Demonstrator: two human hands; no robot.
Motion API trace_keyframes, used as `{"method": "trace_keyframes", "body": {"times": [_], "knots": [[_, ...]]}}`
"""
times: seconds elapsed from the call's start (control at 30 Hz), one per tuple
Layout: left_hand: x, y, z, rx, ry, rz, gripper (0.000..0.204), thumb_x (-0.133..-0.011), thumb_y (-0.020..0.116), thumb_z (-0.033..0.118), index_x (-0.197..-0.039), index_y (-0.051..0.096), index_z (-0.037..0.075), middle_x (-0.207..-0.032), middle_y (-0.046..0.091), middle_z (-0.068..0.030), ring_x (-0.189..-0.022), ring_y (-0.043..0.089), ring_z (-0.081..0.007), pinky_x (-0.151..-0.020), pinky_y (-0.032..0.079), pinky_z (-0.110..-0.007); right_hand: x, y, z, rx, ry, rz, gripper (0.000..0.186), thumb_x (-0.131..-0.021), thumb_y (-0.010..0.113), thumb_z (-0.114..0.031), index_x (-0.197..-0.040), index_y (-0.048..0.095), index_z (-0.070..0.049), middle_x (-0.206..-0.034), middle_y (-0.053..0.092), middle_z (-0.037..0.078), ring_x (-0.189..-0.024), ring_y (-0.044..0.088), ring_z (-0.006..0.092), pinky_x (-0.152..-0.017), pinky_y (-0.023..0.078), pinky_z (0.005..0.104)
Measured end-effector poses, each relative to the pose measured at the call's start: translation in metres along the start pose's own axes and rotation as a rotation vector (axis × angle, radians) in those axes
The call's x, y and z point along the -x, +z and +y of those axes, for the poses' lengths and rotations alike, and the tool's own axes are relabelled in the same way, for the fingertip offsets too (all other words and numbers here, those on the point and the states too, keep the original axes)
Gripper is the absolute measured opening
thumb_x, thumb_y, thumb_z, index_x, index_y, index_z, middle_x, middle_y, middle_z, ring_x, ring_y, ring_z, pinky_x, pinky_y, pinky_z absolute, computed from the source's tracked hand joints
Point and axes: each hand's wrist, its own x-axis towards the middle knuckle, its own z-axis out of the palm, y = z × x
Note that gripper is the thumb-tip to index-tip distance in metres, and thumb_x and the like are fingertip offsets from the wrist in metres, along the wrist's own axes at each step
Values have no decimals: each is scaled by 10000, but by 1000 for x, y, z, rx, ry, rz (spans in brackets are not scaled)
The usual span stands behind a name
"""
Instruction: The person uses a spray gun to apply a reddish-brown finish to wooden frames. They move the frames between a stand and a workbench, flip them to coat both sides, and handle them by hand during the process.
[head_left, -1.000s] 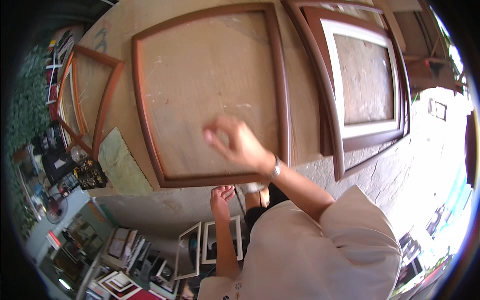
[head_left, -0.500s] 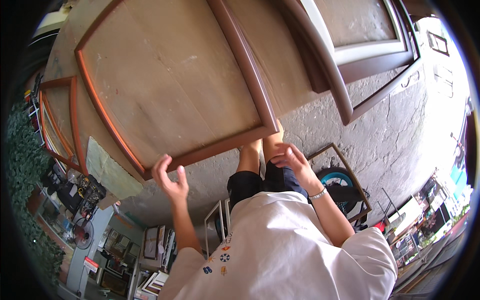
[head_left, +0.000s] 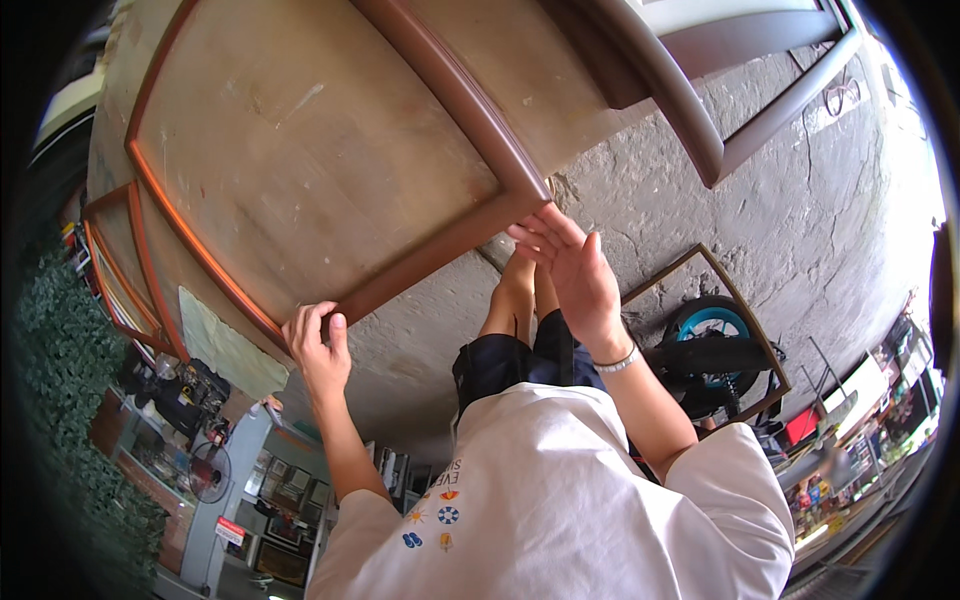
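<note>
A large brown picture frame [head_left: 430, 245] lies flat on a worn board [head_left: 310, 130] in front of me. My left hand [head_left: 320, 352] is at its near left corner, with bent fingers over the edge and the thumb on the near side. At the near right corner, my right hand [head_left: 580, 290] has its palm turned up. Its fingers are stretched out, and the fingertips meet the corner from the near side; whether they reach under it is hard to see.
Dark brown frames [head_left: 700, 120] jut past the board's right side over cracked concrete [head_left: 620, 180]. A smaller orange-brown frame [head_left: 150, 270] lies at the left beside a pale torn sheet [head_left: 225, 340]. On the right, a thin frame [head_left: 735, 285] stands before a blue-rimmed wheel [head_left: 715, 325]. A fan [head_left: 210, 472] is lower left.
Both hands have moved from the air to the brown frame's near corners. My left fingers have bent over one corner; my right hand has gone forward to the other. The view has shifted.
</note>
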Motion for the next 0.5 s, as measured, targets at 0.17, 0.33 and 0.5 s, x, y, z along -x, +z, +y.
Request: {"method": "trace_keyframes", "body": {"times": [0.17,0.33,0.5], "knots": [[1,13,10,27,40,-3,308,-954,571,335,-990,646,39,-922,641,-106,-880,600,-314,-813,412,-416,-11,-6,-16,179,-26,58,612,-1047,369,-450,-1444,407,14,-1376,544,165,-1268,531,279,-1063,390,398],[10,22,34,65,-7,167,378,-957,585,317,-1194,615,25,-1133,626,-163,-1056,588,-338,-929,426,-447,8,-23,7,393,102,182,486,-1039,499,-313,-1378,470,34,-1237,629,129,-1116,604,191,-995,443,326],[31,38,66,-97,99,43,658,-944,585,347,-1459,392,-13,-1488,405,-227,-1366,394,-400,-1115,296,-517,22,-68,28,1163,229,47,328,-995,570,-302,-1164,647,-31,-904,692,186,-825,689,254,-742,534,378]]}}
